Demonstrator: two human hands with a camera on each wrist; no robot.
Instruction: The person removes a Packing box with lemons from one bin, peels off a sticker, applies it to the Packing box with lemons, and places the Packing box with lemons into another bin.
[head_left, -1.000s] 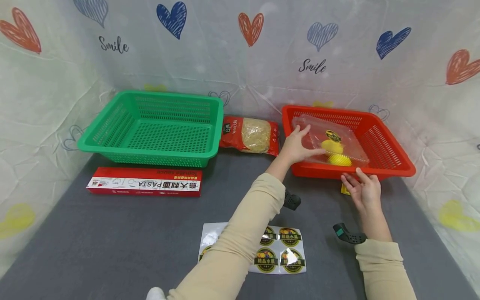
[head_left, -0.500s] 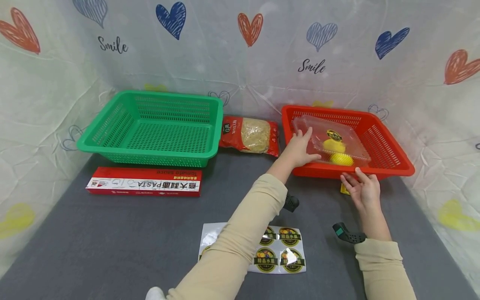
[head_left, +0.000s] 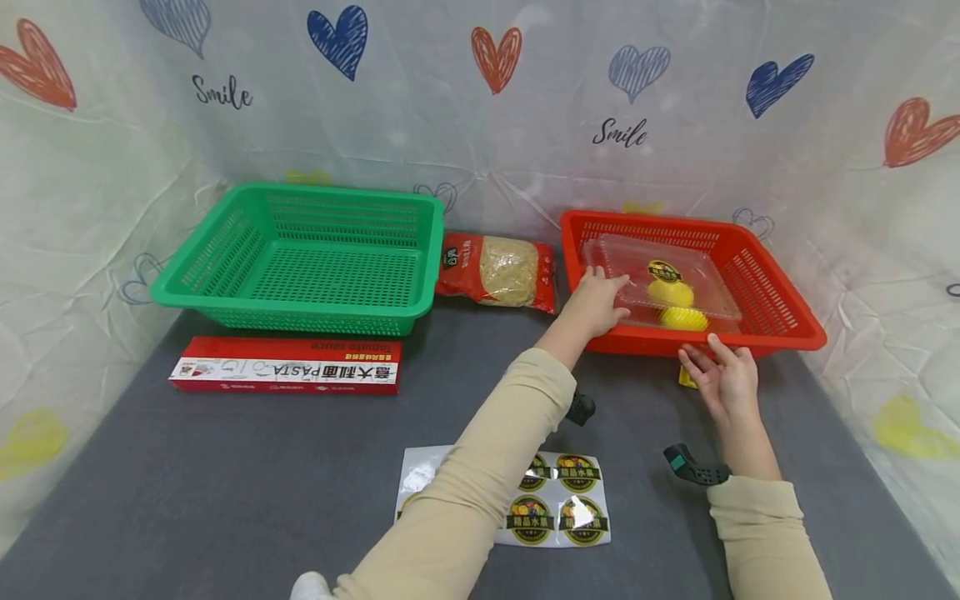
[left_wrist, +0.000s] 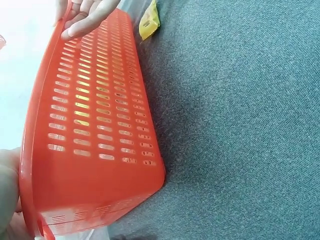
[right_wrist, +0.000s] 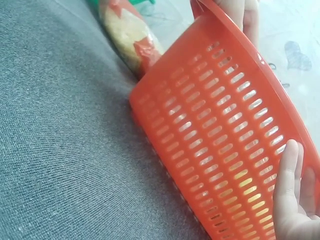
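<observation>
A red basket (head_left: pixel 776 287) stands at the back right of the grey table. In it lies a clear plastic box (head_left: pixel 697 279) with yellow fruit and a round sticker on its lid. My left hand (head_left: pixel 603 296) reaches over the basket's left rim and holds the box's left edge, fingers on top and thumb at the near side. My right hand (head_left: pixel 711 357) is flat, its straight fingers touching the basket's front wall. In the left wrist view the right hand's fingers (left_wrist: pixel 85 20) lie on the red basket (left_wrist: pixel 95 125). In the right wrist view the red basket (right_wrist: pixel 220 140) fills the frame.
A green basket (head_left: pixel 180 279) stands at the back left with a red pasta box (head_left: pixel 285 371) in front of it. A bag of noodles (head_left: pixel 498 271) lies between the baskets. A sticker sheet (head_left: pixel 558 504) lies near the front. A small yellow item (head_left: pixel 686 380) peeks out beside my right hand.
The clear box was tilted up in my left hand and now lies lower and flatter in the red basket. My right hand has stayed at the front wall.
</observation>
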